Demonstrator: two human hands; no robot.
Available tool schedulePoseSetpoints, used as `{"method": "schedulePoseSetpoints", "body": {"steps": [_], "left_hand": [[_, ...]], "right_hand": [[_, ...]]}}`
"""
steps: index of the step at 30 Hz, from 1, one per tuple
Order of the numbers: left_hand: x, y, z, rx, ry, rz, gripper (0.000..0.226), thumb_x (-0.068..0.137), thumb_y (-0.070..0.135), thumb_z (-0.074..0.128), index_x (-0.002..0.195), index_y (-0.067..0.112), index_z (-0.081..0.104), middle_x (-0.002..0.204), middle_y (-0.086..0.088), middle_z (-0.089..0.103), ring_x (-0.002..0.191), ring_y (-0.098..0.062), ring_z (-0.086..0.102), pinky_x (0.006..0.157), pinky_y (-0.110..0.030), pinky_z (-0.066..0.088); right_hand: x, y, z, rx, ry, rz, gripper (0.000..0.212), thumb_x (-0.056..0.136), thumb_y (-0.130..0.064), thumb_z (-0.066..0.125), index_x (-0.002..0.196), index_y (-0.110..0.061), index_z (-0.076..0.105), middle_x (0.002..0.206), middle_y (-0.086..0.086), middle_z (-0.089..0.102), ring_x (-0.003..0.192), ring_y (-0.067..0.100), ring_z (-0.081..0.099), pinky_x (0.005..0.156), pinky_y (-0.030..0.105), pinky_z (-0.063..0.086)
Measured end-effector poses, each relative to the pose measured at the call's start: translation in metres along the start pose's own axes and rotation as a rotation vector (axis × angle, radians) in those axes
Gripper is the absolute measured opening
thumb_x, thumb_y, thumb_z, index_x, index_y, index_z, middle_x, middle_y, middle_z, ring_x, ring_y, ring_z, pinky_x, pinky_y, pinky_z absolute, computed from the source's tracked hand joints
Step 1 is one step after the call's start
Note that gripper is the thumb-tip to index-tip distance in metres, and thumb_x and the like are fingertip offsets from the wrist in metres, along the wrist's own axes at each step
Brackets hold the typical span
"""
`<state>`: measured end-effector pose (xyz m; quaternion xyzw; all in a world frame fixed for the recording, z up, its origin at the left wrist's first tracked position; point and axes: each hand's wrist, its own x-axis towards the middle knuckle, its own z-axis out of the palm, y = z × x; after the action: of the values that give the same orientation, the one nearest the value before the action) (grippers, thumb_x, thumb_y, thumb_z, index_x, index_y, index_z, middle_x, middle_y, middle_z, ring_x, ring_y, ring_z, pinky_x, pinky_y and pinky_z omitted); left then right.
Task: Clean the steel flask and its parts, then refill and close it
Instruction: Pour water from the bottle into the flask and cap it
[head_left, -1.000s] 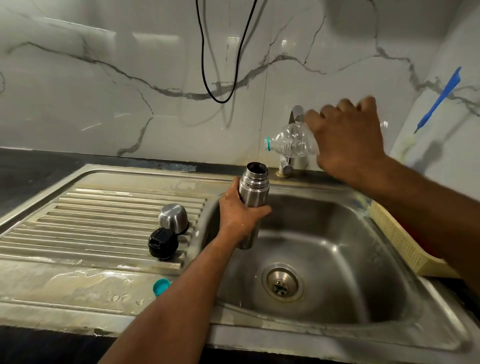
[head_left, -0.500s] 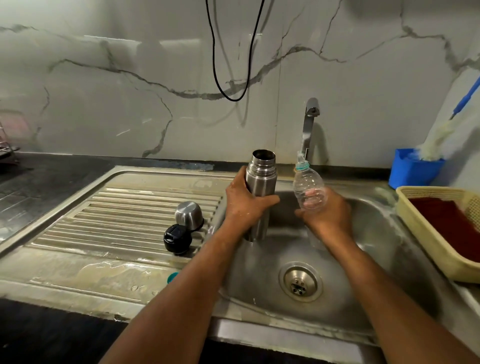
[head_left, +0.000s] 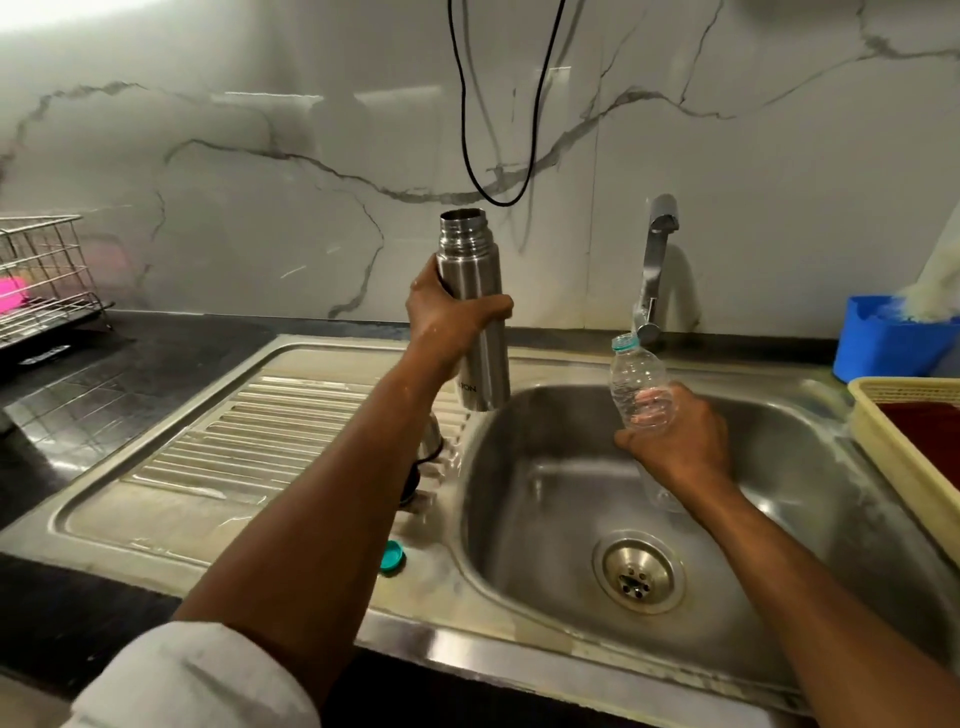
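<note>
Refilling seems over: left hand (head_left: 451, 317) grips the open flask (head_left: 474, 306) upright, right hand (head_left: 675, 441) holds an empty-looking bottle (head_left: 636, 379); capping likely comes next.

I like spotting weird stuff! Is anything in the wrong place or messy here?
A little. The teal bottle cap lies alone on the wet sink edge, off its plastic bottle. The steel flask is open too. A black cable dangles down the wall.

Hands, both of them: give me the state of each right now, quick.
Left hand: closed around the steel flask, held upright with its mouth uncapped.
Right hand: closed around the clear plastic bottle, held over the sink.
</note>
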<state>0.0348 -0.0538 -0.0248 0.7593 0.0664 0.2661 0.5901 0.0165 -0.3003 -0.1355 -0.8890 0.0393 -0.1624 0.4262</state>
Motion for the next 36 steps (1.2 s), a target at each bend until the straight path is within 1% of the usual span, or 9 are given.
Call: {"method": "schedulePoseSetpoints", "body": {"steps": [5, 10, 13, 17, 23, 26, 29, 33, 36], "left_hand": [[0.022, -0.008, -0.019, 0.027, 0.042, -0.042, 0.064, 0.068, 0.007, 0.093, 0.112, 0.031, 0.052, 0.103, 0.010, 0.061, 0.101, -0.014, 0.062, 0.094, -0.036, 0.053], [0.031, -0.028, -0.031, 0.050, 0.036, -0.076, 0.064, 0.068, 0.005, 0.092, 0.115, 0.029, 0.055, 0.103, 0.009, 0.062, 0.091, -0.004, 0.059, 0.083, -0.030, 0.050], [0.032, -0.037, -0.034, 0.045, 0.036, -0.080, 0.063, 0.069, 0.004, 0.092, 0.116, 0.027, 0.056, 0.102, 0.008, 0.062, 0.091, -0.004, 0.059, 0.084, -0.031, 0.052], [0.033, -0.042, -0.039, 0.036, 0.037, -0.075, 0.065, 0.069, 0.004, 0.092, 0.116, 0.028, 0.055, 0.103, 0.009, 0.062, 0.092, -0.004, 0.059, 0.076, -0.024, 0.048], [0.032, -0.048, -0.048, 0.102, 0.005, -0.053, 0.079, 0.064, 0.011, 0.099, 0.128, 0.025, 0.054, 0.112, 0.006, 0.064, 0.103, -0.014, 0.064, 0.092, -0.037, 0.057], [0.027, -0.042, -0.055, 0.172, -0.019, -0.074, 0.100, 0.061, 0.020, 0.102, 0.143, 0.023, 0.044, 0.130, -0.002, 0.063, 0.124, -0.026, 0.062, 0.105, -0.045, 0.055], [0.009, -0.029, -0.064, 0.285, 0.037, -0.049, 0.119, 0.060, 0.026, 0.103, 0.155, 0.025, 0.032, 0.148, -0.008, 0.054, 0.137, -0.028, 0.053, 0.113, -0.050, 0.049], [-0.042, -0.012, -0.073, 0.515, 0.056, 0.109, 0.103, 0.062, 0.033, 0.101, 0.146, 0.027, 0.042, 0.141, -0.002, 0.053, 0.129, -0.022, 0.054, 0.106, -0.042, 0.053], [-0.089, -0.004, -0.082, 0.604, -0.028, 0.160, 0.078, 0.068, 0.038, 0.098, 0.131, 0.028, 0.054, 0.119, 0.006, 0.059, 0.108, -0.016, 0.061, 0.083, -0.026, 0.052]], "right_hand": [[0.003, 0.002, 0.001, -0.022, -0.004, -0.001, 0.054, 0.068, -0.022, 0.093, 0.113, -0.016, 0.066, 0.093, 0.002, 0.064, 0.081, 0.022, 0.062, 0.068, 0.026, 0.045], [0.003, 0.004, 0.004, -0.037, -0.004, -0.015, 0.054, 0.064, -0.024, 0.095, 0.111, -0.018, 0.067, 0.095, 0.004, 0.069, 0.083, 0.025, 0.065, 0.072, 0.030, 0.051], [0.003, 0.003, 0.003, -0.035, -0.009, -0.027, 0.054, 0.065, -0.023, 0.095, 0.111, -0.017, 0.068, 0.091, 0.001, 0.066, 0.081, 0.024, 0.064, 0.071, 0.029, 0.049], [0.001, 0.002, 0.003, -0.028, -0.012, -0.030, 0.054, 0.066, -0.021, 0.095, 0.112, -0.015, 0.067, 0.091, 0.002, 0.065, 0.079, 0.022, 0.062, 0.069, 0.027, 0.046], [-0.002, -0.002, 0.000, -0.012, -0.023, -0.042, 0.054, 0.066, -0.018, 0.095, 0.113, -0.013, 0.068, 0.089, 0.000, 0.062, 0.079, 0.020, 0.059, 0.069, 0.026, 0.043], [-0.003, -0.003, 0.000, -0.008, -0.030, -0.032, 0.055, 0.067, -0.018, 0.096, 0.114, -0.013, 0.068, 0.093, 0.004, 0.066, 0.081, 0.021, 0.060, 0.071, 0.026, 0.044], [-0.006, -0.007, 0.000, 0.008, -0.039, -0.038, 0.056, 0.067, -0.018, 0.095, 0.115, -0.013, 0.067, 0.098, 0.006, 0.068, 0.083, 0.021, 0.061, 0.070, 0.028, 0.045], [-0.014, -0.014, -0.001, 0.006, -0.068, -0.042, 0.058, 0.069, -0.016, 0.093, 0.120, -0.011, 0.065, 0.098, 0.004, 0.063, 0.086, 0.021, 0.059, 0.072, 0.028, 0.043], [-0.018, -0.016, -0.003, 0.011, -0.079, -0.058, 0.061, 0.069, -0.016, 0.094, 0.123, -0.009, 0.064, 0.107, 0.010, 0.067, 0.088, 0.021, 0.057, 0.074, 0.028, 0.042]]}}
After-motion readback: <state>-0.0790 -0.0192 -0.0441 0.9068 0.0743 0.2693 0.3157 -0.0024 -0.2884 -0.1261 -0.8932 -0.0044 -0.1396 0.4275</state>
